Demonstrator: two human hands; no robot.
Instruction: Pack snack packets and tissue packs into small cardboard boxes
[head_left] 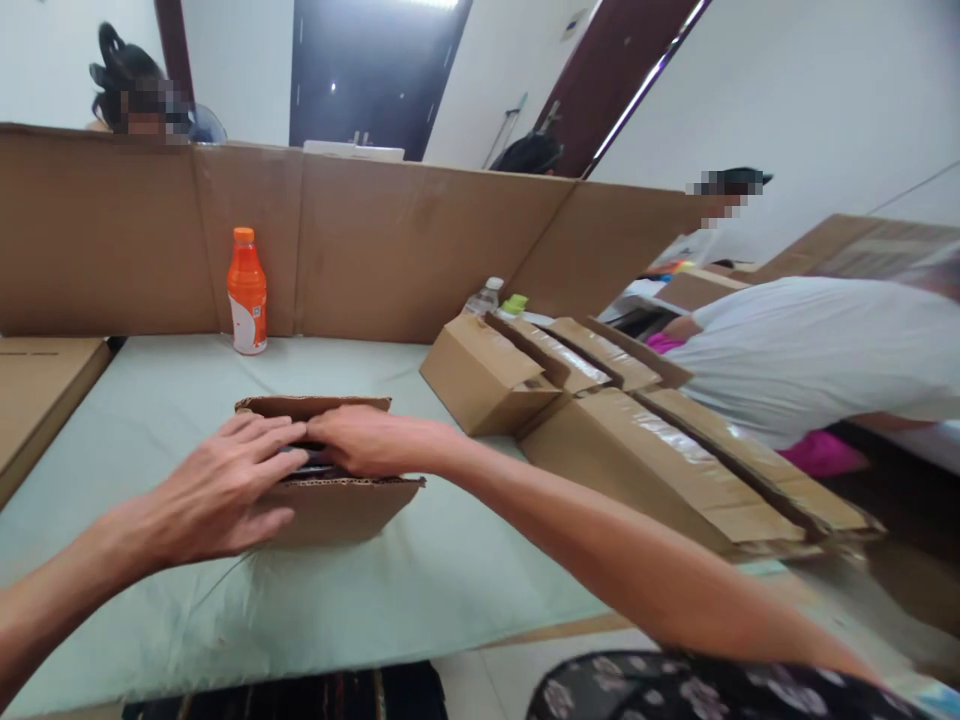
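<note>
A small brown cardboard box (341,515) stands on the pale green table covering in front of me, its top flaps raised. Across its left end lies my left hand (229,480), fingers stretched over the opening and thumb apart against the near side. My right hand (360,440) is at the opening from the right, its fingers curled and pointing inward. What those fingertips pinch, if anything, is hidden. Something dark and shiny (315,468) shows inside the box between the two hands; its kind cannot be made out.
An orange drink bottle (247,295) stands by a tall cardboard partition (412,240). To the right are several taped brown boxes (645,460), with a clear bottle (486,298) behind. A flat carton (45,400) lies left. A person in a white shirt (795,350) leans at right; others sit beyond the partition.
</note>
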